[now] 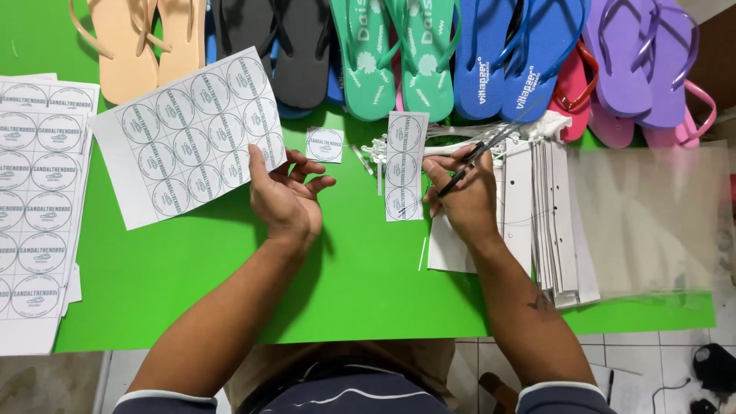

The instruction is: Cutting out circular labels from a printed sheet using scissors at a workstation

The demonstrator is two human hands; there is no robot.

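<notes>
Two bare hands work over a bright green tabletop (230,291) strewn with printed label paper. The right hand (464,201) is closed around a pair of black-handled scissors (471,157), fingers curled through the handles, blades pointing up and to the right, and it rests just beside a narrow white paper strip of round printed labels (404,165). The left hand (285,195) is loosely open, fingers spread and gripping nothing; its fingertips hover near the lower right corner of a large white sheet of round labels (188,134). Between the hands, higher up, lies a single small square label (324,144), cut free and lying flat. A stack of uncut label sheets (38,207) sits at the far left, a pile of white card hangers (548,222) and clear plastic bags (652,215) at the right, and a row of rubber flip-flops in many colours (429,54) along the far edge. Judging by this, the cutting of the strip into single squares is under way; the next cut would call for the free hand to steady the strip while the blades open across the gap between two circles.
</notes>
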